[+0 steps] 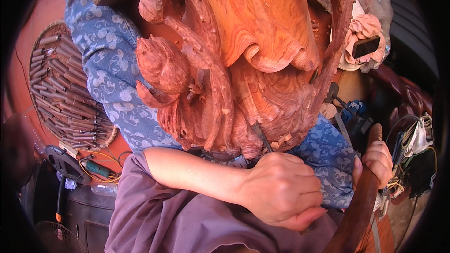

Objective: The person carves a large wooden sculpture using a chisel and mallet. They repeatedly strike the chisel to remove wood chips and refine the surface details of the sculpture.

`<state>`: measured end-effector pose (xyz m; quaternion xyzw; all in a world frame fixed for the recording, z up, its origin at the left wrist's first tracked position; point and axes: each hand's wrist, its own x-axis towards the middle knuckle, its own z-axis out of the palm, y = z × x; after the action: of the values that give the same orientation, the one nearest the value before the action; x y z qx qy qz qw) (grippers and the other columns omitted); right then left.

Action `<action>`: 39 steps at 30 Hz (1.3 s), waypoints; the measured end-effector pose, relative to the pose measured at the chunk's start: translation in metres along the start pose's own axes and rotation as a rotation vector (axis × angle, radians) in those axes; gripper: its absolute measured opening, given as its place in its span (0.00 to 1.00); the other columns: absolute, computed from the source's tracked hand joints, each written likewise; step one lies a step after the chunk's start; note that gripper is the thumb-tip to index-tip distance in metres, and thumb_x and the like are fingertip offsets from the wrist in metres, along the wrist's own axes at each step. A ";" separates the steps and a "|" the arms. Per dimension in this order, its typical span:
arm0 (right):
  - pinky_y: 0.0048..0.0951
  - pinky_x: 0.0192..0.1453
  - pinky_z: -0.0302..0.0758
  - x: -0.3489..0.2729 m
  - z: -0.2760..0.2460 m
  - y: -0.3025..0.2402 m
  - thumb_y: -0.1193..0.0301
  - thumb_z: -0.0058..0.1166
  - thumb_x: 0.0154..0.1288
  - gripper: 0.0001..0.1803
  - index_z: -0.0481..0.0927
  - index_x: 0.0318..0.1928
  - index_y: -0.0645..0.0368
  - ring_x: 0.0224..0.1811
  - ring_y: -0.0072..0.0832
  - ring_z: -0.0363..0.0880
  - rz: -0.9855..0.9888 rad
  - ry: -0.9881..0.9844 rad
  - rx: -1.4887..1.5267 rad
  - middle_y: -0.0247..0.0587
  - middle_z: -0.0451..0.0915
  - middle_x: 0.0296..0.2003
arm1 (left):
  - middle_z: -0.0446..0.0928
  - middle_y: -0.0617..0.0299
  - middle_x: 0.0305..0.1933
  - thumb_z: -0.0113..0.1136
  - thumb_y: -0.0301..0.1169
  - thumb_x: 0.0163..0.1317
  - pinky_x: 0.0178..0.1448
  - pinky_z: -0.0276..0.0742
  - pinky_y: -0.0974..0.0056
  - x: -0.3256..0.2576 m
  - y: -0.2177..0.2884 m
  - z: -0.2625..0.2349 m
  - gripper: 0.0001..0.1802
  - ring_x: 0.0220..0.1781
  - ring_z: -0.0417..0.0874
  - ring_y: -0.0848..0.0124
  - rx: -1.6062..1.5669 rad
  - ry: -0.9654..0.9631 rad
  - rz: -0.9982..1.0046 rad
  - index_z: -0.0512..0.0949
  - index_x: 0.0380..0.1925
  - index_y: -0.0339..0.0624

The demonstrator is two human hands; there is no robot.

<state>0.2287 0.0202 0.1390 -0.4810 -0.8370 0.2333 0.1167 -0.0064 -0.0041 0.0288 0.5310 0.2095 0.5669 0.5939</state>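
A large reddish wood carving point(201, 79) lies across my lap, with twisting stems, a bud shape and a smooth orange wavy-edged part. My left hand point(283, 189) is closed in a fist around a carving chisel point(261, 136). The chisel's metal blade points up and rests against the carving's near edge; its handle is mostly hidden in the fist. Small wood chips lie beside the blade. Off to the right, my right hand point(377, 161) grips a long brown wooden mallet point(358, 206), its thicker end toward the lower edge.
On the left, a round woven tray point(115, 133) holds several carving tools with brown handles. A green power tool point(96, 168) with a cord is nearby. At the upper right, a phone point(366, 47) lies on pink cloth. Cables and bags point(415, 140) crowd the right side.
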 end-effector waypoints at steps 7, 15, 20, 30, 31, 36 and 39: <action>0.36 0.27 0.72 -0.001 0.000 -0.001 0.82 0.66 0.49 0.17 0.67 0.28 0.58 0.20 0.34 0.70 -0.052 -0.020 -0.134 0.39 0.72 0.20 | 0.62 0.67 0.19 0.58 0.37 0.58 0.20 0.59 0.64 -0.001 -0.004 -0.003 0.14 0.18 0.68 0.70 0.015 0.005 0.004 0.70 0.16 0.49; 0.36 0.27 0.71 -0.001 0.001 -0.003 0.80 0.68 0.50 0.18 0.67 0.28 0.58 0.20 0.34 0.70 -0.014 -0.004 -0.029 0.39 0.72 0.20 | 0.66 0.65 0.19 0.64 0.36 0.52 0.23 0.66 0.61 0.001 0.004 -0.002 0.14 0.20 0.72 0.65 -0.041 0.020 -0.030 0.71 0.16 0.47; 0.36 0.26 0.71 0.003 0.000 -0.003 0.81 0.67 0.49 0.18 0.67 0.29 0.58 0.20 0.35 0.69 -0.019 -0.030 -0.004 0.40 0.72 0.20 | 0.63 0.67 0.19 0.59 0.35 0.54 0.20 0.60 0.65 0.000 0.001 0.000 0.12 0.18 0.68 0.70 -0.021 0.054 -0.016 0.69 0.16 0.48; 0.38 0.27 0.73 -0.006 -0.001 0.000 0.84 0.64 0.49 0.15 0.68 0.30 0.62 0.20 0.37 0.71 -0.079 0.006 -0.010 0.43 0.73 0.21 | 0.63 0.67 0.19 0.58 0.33 0.53 0.21 0.63 0.64 -0.001 -0.001 0.001 0.09 0.19 0.69 0.68 -0.014 0.033 -0.017 0.72 0.17 0.48; 0.38 0.28 0.73 -0.008 -0.001 0.001 0.84 0.64 0.49 0.15 0.68 0.30 0.62 0.20 0.38 0.71 -0.085 0.022 0.050 0.44 0.73 0.21 | 0.64 0.67 0.19 0.58 0.33 0.53 0.21 0.63 0.64 -0.001 -0.002 0.001 0.09 0.19 0.69 0.68 -0.017 0.030 -0.016 0.72 0.17 0.48; 0.38 0.27 0.73 -0.007 -0.005 -0.002 0.85 0.62 0.50 0.15 0.67 0.31 0.61 0.21 0.36 0.71 -0.086 -0.020 -0.146 0.42 0.72 0.22 | 0.64 0.67 0.19 0.58 0.33 0.54 0.22 0.64 0.63 -0.004 -0.001 0.001 0.08 0.19 0.69 0.68 -0.012 0.025 -0.019 0.73 0.18 0.48; 0.39 0.28 0.74 -0.016 -0.003 0.002 0.85 0.63 0.50 0.15 0.68 0.32 0.61 0.21 0.37 0.71 -0.118 0.066 0.030 0.43 0.72 0.22 | 0.64 0.67 0.20 0.58 0.33 0.54 0.22 0.65 0.64 -0.005 0.000 0.003 0.08 0.19 0.70 0.68 -0.014 0.005 -0.014 0.73 0.18 0.48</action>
<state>0.2393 0.0080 0.1414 -0.4365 -0.8560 0.2228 0.1650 -0.0049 -0.0101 0.0284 0.5240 0.2106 0.5655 0.6011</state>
